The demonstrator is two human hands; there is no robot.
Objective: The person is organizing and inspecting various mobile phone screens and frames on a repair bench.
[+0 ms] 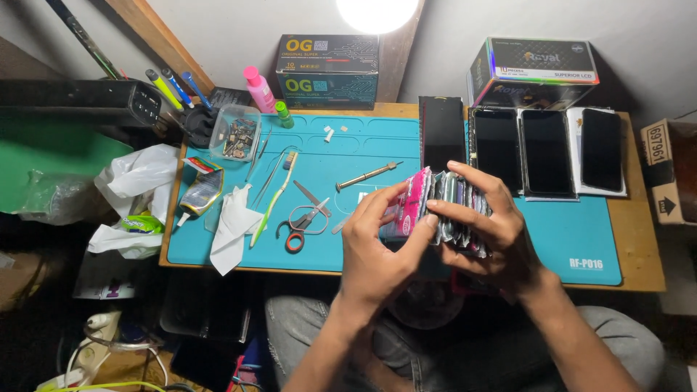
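Both hands up over the blue work mat point(363, 247), clamped on a thick stack of small flat packets point(443, 210) held on edge above the mat's near side. Left hand point(374, 247) pinching the pink end, thumb fanning; right hand point(483, 225) wrapped round the rest. Best to keep the right grip firm (slippery foil, probably) and peel one packet at a time. Scissors point(305, 221) and phone screens point(544, 152) lying untouched.

1. A pale wall point(239, 22) rises behind the wooden desk point(642, 239).
2. A bright round lamp point(377, 11) glares at the top edge.
3. A slanted wooden beam point(163, 40) crosses the wall on the left.
4. A teal work mat point(559, 232) covers most of the desk.
5. The floor point(43, 341) below lies dark, with white cables point(98, 348) at lower left.
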